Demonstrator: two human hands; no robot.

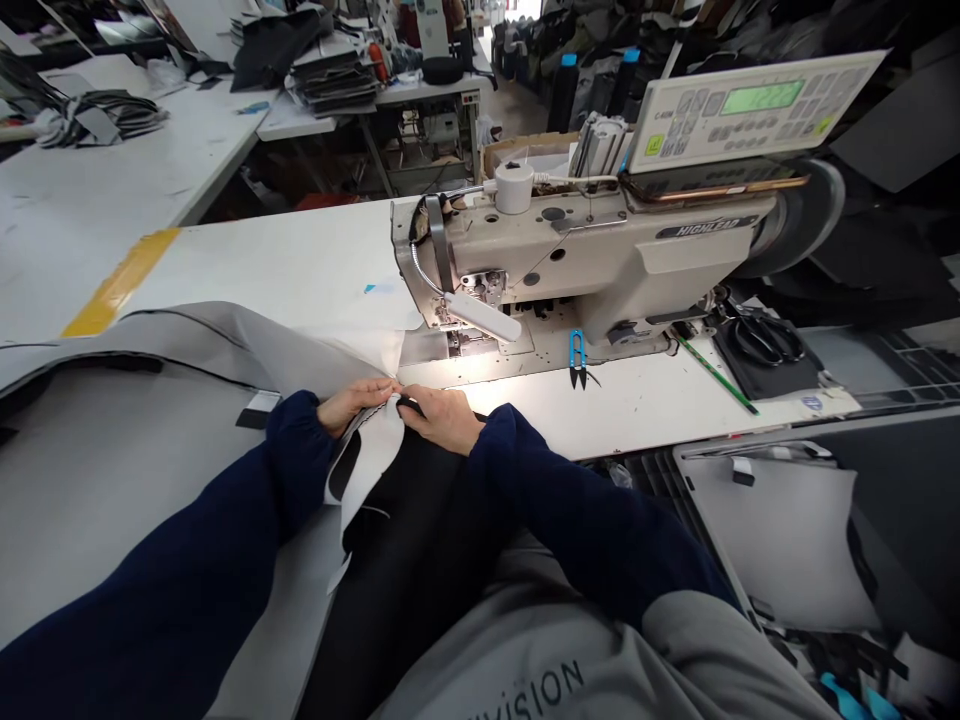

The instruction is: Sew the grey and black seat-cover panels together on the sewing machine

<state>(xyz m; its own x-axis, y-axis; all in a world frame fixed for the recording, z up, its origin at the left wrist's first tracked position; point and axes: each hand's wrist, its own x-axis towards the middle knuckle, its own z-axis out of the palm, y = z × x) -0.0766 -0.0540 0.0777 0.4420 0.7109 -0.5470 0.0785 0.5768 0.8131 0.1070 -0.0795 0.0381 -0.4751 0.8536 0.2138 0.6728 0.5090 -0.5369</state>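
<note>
My left hand (358, 402) pinches the edge of a large grey fabric panel (247, 345) with dark seams. Close beside it, my right hand (444, 418) grips the same edge, where a white strip (375, 450) and black material (420, 510) come together. Both hands are closed, just in front of the lit needle area of a sewing machine (585, 260). The panel spreads left over the table and hangs down toward my lap. Blue thread snips (577, 358) lie on the machine bed to the right of my hands.
A green pencil-like stick (718, 375) and black scissors (765, 335) lie right of the machine. A control panel (757, 110) sits on top. Grey pieces (787, 540) fill a bin at lower right. Yellow tape (124, 280) marks the left table. Stacked dark pieces (330, 75) stand behind.
</note>
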